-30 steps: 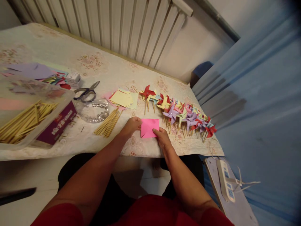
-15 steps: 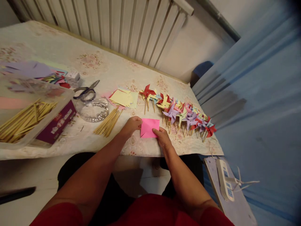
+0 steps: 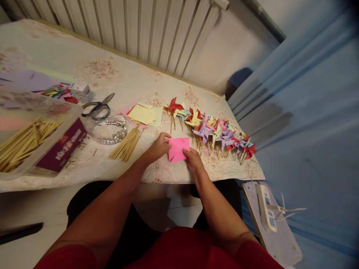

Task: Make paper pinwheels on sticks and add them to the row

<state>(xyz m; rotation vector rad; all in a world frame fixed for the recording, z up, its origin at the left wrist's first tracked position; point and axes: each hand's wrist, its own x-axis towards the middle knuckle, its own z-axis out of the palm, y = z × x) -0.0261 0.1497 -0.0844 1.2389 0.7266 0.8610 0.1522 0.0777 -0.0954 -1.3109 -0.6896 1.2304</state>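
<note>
A bright pink paper square (image 3: 178,145) with slits at its corners is held just above the table's front edge. My right hand (image 3: 193,160) grips its right side, thumb on top and fingers underneath. At the left edge, my left hand (image 3: 160,146) has its fingers curled round the paper; the fingertips behind it are hidden. Several finished paper pinwheels (image 3: 204,130) on sticks stand in rows to the right. A fan of thin wooden sticks (image 3: 127,144) lies left of my left hand. Behind it is a stack of cut paper squares (image 3: 143,113), pale yellow on top.
Scissors (image 3: 98,107) lie behind a round clear dish (image 3: 108,130) of small shiny pieces. A clear plastic box (image 3: 75,108) with more sticks takes up the left side. Beyond it are paper sheets (image 3: 30,79) and a small white box (image 3: 80,88). A power strip (image 3: 266,205) sits low right.
My left hand has shifted slightly, its fingers lifting and spreading a little at the paper's left edge. The right hand keeps its hold. The whole view has moved slightly.
</note>
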